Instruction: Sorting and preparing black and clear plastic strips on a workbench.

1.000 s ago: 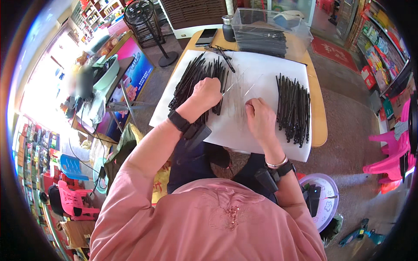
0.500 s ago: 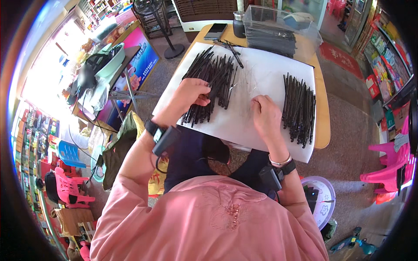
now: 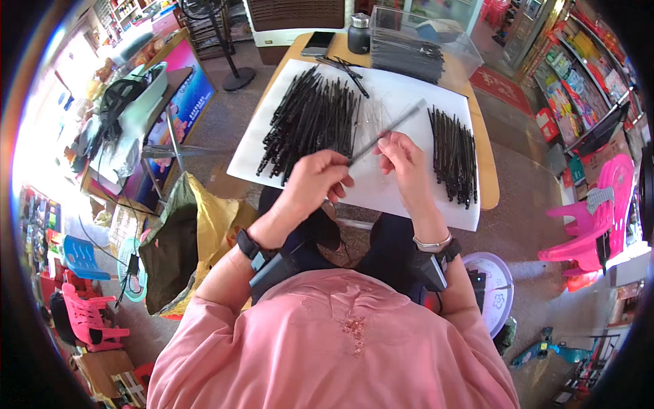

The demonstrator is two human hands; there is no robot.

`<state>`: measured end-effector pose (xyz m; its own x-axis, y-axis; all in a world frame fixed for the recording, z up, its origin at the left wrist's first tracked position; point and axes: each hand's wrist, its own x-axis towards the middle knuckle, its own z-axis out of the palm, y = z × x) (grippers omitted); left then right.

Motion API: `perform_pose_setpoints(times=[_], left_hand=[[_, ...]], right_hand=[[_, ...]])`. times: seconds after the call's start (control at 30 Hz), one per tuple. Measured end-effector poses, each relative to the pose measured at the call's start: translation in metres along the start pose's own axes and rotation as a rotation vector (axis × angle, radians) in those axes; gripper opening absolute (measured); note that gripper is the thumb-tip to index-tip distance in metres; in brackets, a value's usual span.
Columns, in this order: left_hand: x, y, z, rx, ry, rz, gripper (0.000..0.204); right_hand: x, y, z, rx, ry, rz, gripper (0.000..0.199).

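"Now, what are the two hands doing?"

"The left hand (image 3: 317,180) is pinching the lower end of a dark stick (image 3: 400,122) in its closed fingers; the right hand (image 3: 403,159) is gripping that stick near its middle, fingers likewise closed."

"And where is the stick sitting?"

"It is slanting up to the right above a white sheet (image 3: 375,195), between two piles: a broad pile (image 3: 310,116) of black sticks is lying to the left, a narrow pile (image 3: 454,160) to the right."

"What is standing beyond?"

"A clear box (image 3: 461,65) is standing on the table (image 3: 489,184), and a dark bottle (image 3: 359,37) is standing beside it."
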<state>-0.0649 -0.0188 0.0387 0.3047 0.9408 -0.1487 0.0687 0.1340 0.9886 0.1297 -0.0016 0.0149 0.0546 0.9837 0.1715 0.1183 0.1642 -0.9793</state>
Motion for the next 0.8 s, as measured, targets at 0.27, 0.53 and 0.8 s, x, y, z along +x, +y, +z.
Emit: perform_pose_setpoints(times=[0.27,0.53,0.8], left_hand=[[0.023,-0.018,0.035,-0.068,-0.168,-0.033,0.019],[0.052,-0.025,0.034,-0.191,-0.07,0.016,0.019],[0.067,-0.029,0.038,-0.157,-0.141,0.008,0.016]], right_hand=[[-0.004,-0.005,-0.02,0.133,-0.062,0.132,0.013],[0.04,0.019,-0.056,-0.808,0.229,-0.115,0.014],[0.055,0.004,-0.038,-1.284,-0.034,0.042,0.016]])
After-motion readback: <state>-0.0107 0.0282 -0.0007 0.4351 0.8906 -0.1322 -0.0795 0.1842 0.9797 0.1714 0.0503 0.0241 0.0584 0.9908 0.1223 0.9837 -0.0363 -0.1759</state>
